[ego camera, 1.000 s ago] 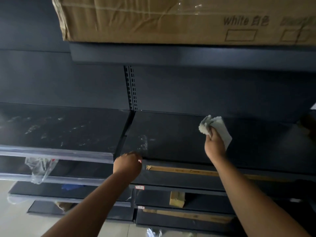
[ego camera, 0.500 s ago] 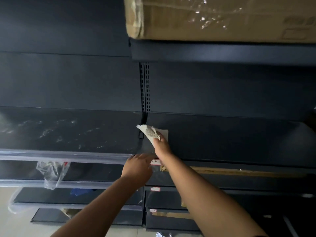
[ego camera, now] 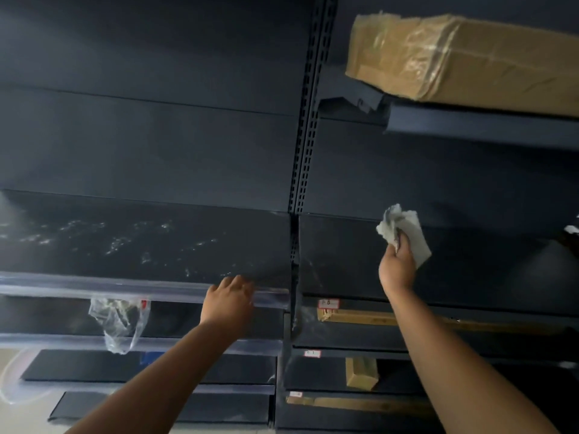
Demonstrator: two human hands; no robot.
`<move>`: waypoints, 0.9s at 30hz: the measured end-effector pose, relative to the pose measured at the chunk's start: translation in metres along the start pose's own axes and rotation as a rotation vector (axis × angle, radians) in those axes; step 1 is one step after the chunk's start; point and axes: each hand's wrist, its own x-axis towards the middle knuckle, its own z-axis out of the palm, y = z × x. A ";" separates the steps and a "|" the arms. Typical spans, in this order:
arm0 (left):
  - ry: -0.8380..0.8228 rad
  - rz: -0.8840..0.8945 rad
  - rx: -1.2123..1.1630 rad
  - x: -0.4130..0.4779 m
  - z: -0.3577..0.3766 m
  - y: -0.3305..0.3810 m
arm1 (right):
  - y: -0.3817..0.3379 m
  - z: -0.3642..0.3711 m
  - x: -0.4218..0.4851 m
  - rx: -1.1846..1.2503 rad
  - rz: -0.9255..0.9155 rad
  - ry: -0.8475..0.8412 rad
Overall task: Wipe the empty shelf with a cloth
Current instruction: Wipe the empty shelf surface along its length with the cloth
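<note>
A dark empty shelf (ego camera: 470, 270) runs right of the slotted upright post (ego camera: 308, 120). My right hand (ego camera: 396, 267) is shut on a crumpled white cloth (ego camera: 407, 230), held over the left part of that shelf. A second dark shelf (ego camera: 125, 242) to the left of the post carries pale dusty smudges. My left hand (ego camera: 230, 297) rests with curled fingers on the clear plastic front rail (ego camera: 94, 286) of that left shelf, near the post.
A taped cardboard box (ego camera: 470, 61) lies on the upper right shelf (ego camera: 482, 126). A crumpled clear plastic bag (ego camera: 119, 321) hangs below the left rail. Lower shelves hold wooden strips (ego camera: 376, 319) and a small cardboard piece (ego camera: 362, 372). Pale floor shows at bottom left.
My right hand has carried the cloth from the post back to the right along the shelf. The view has shifted left and up. My left hand stays on the rail.
</note>
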 end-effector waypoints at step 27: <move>-0.079 -0.007 -0.026 0.007 -0.011 -0.013 | -0.011 0.033 0.011 0.011 0.009 0.136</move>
